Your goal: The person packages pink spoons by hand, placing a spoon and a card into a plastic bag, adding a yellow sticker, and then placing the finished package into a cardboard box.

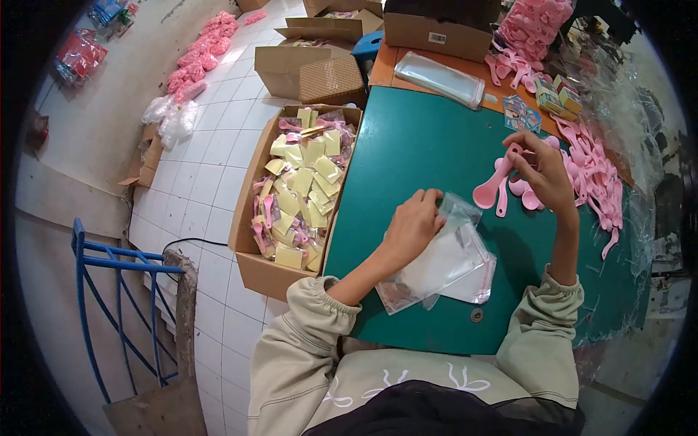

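Note:
My right hand [545,174], raised over the right half of the green tabletop, pinches a pink measuring spoon [488,193] by its handle, and a second pink handle hangs beside it. My left hand [413,229] is closed at the top end of a clear plastic bag [454,251], its fingertips partly hidden. Under that bag lie more clear bags in a loose, fanned stack. Just behind my right hand, a heap of loose pink spoons [596,174] spreads along the table's right side.
Left of the green table [407,131] stands a carton [265,272] full of bagged spoons with yellow cards. At the back lie a clear bag bundle [440,78], small yellow boxes [558,96] and a big bag of pink spoons [534,29]. A blue metal railing [120,265] stands far left.

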{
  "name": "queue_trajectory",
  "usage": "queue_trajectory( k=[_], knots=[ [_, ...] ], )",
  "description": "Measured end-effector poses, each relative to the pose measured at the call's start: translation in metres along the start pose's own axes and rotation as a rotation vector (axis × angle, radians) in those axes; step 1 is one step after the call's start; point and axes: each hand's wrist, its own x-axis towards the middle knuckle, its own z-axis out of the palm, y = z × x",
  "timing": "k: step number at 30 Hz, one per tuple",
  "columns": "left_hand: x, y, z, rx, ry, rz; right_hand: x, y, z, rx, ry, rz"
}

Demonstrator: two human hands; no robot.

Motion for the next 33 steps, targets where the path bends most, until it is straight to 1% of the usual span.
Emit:
queue_trajectory(
  k=[3,6,9,12,15,18,21,24,27,31,33],
  knots=[
    [0.0,-0.006,-0.003,-0.046,-0.065,0.004,0.002,-0.003,0.007,0.051,-0.029,0.028],
    [-0.005,0.015,-0.008,0.284,0.088,0.073,0.001,-0.005,0.008,0.02,-0.041,0.032],
    [-0.003,0.007,-0.005,0.219,0.047,0.061,0.001,-0.008,0.005,0.0,-0.036,0.025],
    [-0.002,0.0,-0.005,-0.143,-0.046,-0.016,0.001,-0.005,0.004,-0.01,-0.033,0.028],
    [0.0,0.003,-0.009,-0.305,-0.048,-0.06,0.001,-0.004,0.004,-0.015,-0.048,0.018],
    [0.0,0.001,-0.011,-0.258,-0.002,-0.012,0.001,-0.008,0.003,-0.003,-0.058,0.035],
    [0.002,0.004,-0.011,-0.366,0.046,-0.046,0.0,-0.008,0.003,0.013,-0.072,0.045],
    [0.004,-0.007,-0.011,-0.317,-0.087,-0.062,0.001,-0.005,0.005,0.03,-0.135,0.055],
    [0.006,-0.007,-0.013,-0.353,-0.121,-0.051,0.002,0.002,0.008,0.01,-0.232,0.038],
    [0.007,0.0,-0.015,-0.264,-0.004,-0.036,0.004,0.018,0.01,-0.116,-0.285,0.034],
    [0.008,0.0,-0.018,-0.217,0.061,-0.009,0.004,0.015,0.011,-0.106,-0.268,0.062]
  ],
)
